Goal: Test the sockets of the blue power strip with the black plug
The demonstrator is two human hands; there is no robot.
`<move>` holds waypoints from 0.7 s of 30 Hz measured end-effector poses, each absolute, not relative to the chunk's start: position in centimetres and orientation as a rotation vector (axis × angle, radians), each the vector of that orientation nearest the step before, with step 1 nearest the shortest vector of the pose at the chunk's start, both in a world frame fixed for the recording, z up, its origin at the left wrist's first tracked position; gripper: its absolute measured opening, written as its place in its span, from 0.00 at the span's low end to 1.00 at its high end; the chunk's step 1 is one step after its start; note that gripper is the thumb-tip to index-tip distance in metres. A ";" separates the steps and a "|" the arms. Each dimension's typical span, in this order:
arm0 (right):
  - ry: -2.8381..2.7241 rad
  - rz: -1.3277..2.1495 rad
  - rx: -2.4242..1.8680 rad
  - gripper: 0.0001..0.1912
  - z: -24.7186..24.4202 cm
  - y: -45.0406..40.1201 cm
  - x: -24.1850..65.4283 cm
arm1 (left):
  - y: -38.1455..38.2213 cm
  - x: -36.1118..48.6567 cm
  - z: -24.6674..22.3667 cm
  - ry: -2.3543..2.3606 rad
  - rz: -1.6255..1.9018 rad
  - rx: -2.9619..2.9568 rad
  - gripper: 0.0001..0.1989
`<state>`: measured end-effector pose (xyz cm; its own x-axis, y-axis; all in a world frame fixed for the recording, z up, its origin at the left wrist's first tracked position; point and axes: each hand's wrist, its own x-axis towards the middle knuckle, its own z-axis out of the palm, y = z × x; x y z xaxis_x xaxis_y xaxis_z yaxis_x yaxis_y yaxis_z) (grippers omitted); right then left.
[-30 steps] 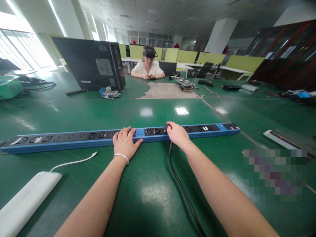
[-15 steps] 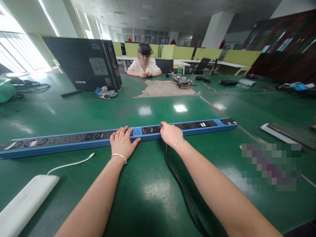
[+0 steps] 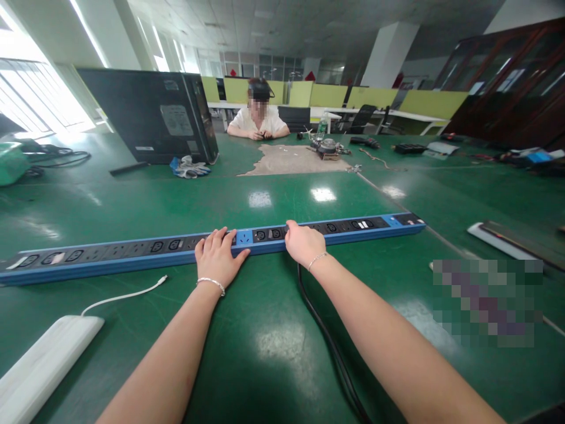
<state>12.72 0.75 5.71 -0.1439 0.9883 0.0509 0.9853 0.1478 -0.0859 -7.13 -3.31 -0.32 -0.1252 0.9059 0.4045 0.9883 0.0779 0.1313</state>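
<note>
1. Head view, now: pwr strip (image 3: 265, 235) lies across the green table (image 3: 238, 330). Your L hand (image 3: 219, 253) rests flat on top, fingers spread, gripping nothing.
2. Your R hand (image 3: 305, 242) is curled round the end of the black cord (image 3: 324, 331), right at the strip; plug hidden.
3. Progress: cord end's at the strip, prob. well along; can't tell if plug's seated or what's left.
4. Vs 1 s ago: dark plug no longer shows past your R hand; L hand approx same spot on strip.
</note>
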 end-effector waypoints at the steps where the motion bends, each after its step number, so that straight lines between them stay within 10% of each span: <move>1: -2.327 0.072 -1.988 0.21 5.9 1.0 12.7 | -3.3 -7.1 -0.3 -2.133 -0.552 -1.915 0.28; 21: -2.342 0.042 -1.999 0.18 6.2 1.1 12.2 | -3.3 -6.0 -0.1 -2.215 -0.549 -1.939 0.29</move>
